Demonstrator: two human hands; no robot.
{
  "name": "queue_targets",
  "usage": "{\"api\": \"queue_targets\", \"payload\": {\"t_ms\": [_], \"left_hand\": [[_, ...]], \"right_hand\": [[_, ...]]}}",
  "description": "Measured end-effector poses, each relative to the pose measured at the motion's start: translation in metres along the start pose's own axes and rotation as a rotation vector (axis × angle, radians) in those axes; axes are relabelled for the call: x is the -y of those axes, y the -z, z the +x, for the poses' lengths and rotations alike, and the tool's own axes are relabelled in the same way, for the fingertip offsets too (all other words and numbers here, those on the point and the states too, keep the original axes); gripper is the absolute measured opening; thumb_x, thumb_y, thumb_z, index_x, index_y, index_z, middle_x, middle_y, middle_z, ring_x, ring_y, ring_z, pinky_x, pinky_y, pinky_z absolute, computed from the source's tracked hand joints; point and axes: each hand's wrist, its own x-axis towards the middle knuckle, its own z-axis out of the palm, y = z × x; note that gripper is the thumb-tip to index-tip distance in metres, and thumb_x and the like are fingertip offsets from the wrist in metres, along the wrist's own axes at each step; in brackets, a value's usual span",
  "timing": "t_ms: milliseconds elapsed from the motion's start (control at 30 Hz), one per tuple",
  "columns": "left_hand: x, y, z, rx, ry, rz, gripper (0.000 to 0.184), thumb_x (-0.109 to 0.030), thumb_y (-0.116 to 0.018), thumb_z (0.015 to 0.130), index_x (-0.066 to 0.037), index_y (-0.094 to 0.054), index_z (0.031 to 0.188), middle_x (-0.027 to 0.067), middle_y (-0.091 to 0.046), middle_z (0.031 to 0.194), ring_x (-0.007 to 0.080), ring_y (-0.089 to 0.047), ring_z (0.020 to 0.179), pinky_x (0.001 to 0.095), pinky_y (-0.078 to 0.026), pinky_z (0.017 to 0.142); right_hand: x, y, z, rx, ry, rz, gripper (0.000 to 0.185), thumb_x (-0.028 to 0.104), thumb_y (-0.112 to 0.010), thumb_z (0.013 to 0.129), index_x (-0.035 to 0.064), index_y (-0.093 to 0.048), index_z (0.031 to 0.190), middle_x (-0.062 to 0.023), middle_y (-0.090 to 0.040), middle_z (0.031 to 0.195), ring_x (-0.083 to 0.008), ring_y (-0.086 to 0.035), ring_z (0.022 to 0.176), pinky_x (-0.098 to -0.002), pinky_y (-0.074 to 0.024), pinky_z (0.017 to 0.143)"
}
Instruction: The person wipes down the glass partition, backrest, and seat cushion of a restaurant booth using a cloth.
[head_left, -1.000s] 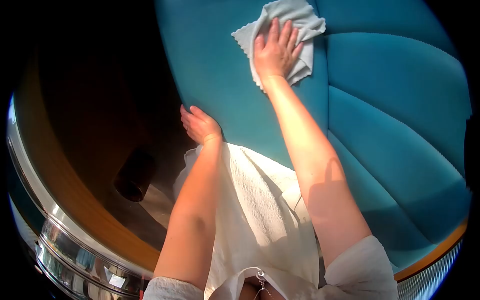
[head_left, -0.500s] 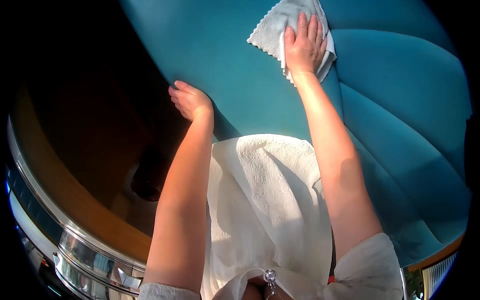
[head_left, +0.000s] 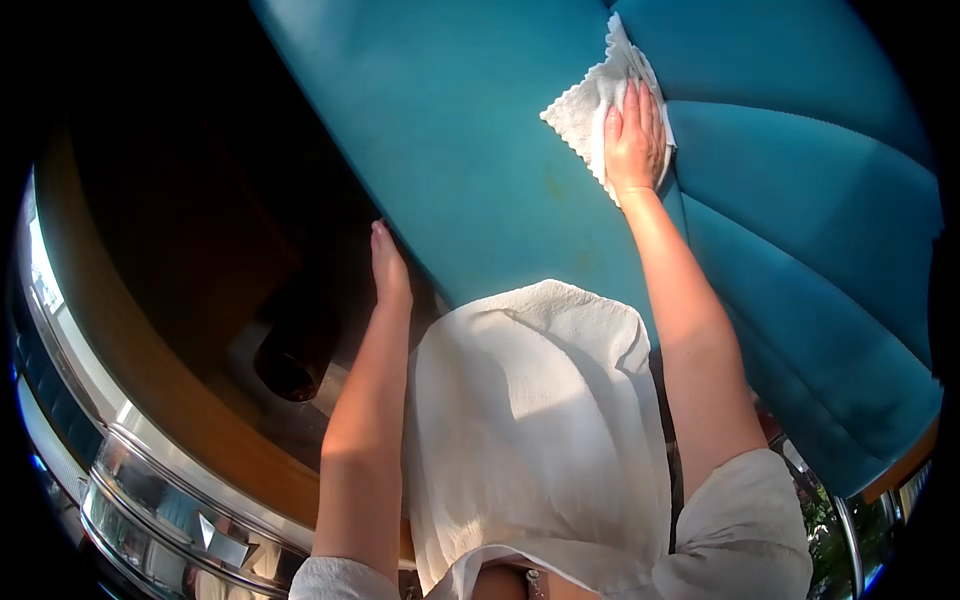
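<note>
White, scallop-edged cloth [head_left: 587, 112] on a smooth teal seat [head_left: 450, 150].

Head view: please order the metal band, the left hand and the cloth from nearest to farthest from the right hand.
1. Cloth: directly under the right hand.
2. Left hand: beside the blue seat's left edge.
3. Metal band: lower left of the picture.
</note>
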Motion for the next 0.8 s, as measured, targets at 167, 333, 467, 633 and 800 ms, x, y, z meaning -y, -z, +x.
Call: {"api": "queue_targets", "payload": {"t_ms": [167, 333, 467, 633, 800], "left_hand": [[0.053, -0.019, -0.091, -0.022, 0.116, -0.223, 0.071, -0.055, -0.03, 0.094, -0.003, -0.024, 0.142, 0.0089, -0.03, 0.144, 0.0221, -0.029, 0.131, 0.032, -0.023, 0.108], [0.048, -0.014, -0.124, 0.107, 0.153, -0.136, 0.073, -0.054, -0.031, 0.094, -0.002, -0.015, 0.143, 0.0138, -0.021, 0.147, 0.0256, -0.023, 0.134, 0.0345, -0.021, 0.109], [0.055, -0.036, -0.122, 0.023, 0.015, 0.279, 0.079, -0.051, -0.035, 0.094, 0.003, -0.004, 0.143, 0.025, -0.01, 0.148, 0.0337, -0.013, 0.138, 0.0376, -0.014, 0.111], [0.064, -0.045, -0.111, -0.001, -0.038, 0.377, 0.088, -0.055, -0.036, 0.091, 0.005, 0.005, 0.141, 0.0286, -0.001, 0.147, 0.0373, -0.005, 0.138, 0.0406, -0.011, 0.112], [0.097, -0.015, -0.075, 0.106, 0.125, 0.066, 0.079, -0.061, -0.032, 0.091, -0.005, -0.013, 0.144, 0.0121, -0.025, 0.146, 0.0273, -0.029, 0.132, 0.0403, -0.028, 0.104]], "right_hand": [[0.143, -0.004, -0.099, 0.256, 0.218, -0.062, 0.051, 0.034, -0.054, 0.08, 0.0141, -0.05, 0.127, -0.0123, -0.031, 0.145, -0.0306, -0.026, 0.134, -0.0522, -0.017, 0.108], [0.16, -0.003, -0.127, 0.331, 0.527, 0.235, 0.052, 0.035, -0.056, 0.082, 0.0218, -0.047, 0.131, -0.006, -0.035, 0.142, -0.0244, -0.03, 0.132, -0.0468, -0.0215, 0.109], [0.028, 0.033, -0.081, 0.14, 0.327, -0.047, 0.049, 0.037, -0.053, 0.084, 0.0203, -0.048, 0.131, -0.0072, -0.041, 0.138, -0.0243, -0.04, 0.125, -0.0444, -0.026, 0.106], [0.005, 0.039, -0.111, -0.002, -0.047, -0.195, 0.048, 0.032, -0.049, 0.087, 0.0111, -0.047, 0.13, -0.0117, -0.034, 0.143, -0.0288, -0.027, 0.133, -0.0511, -0.0189, 0.106], [0.127, 0.041, -0.246, 0.319, 0.37, 0.194, 0.054, 0.028, -0.059, 0.079, 0.0166, -0.047, 0.13, -0.0068, -0.039, 0.14, -0.0235, -0.035, 0.13, -0.0458, -0.0264, 0.106]]}}
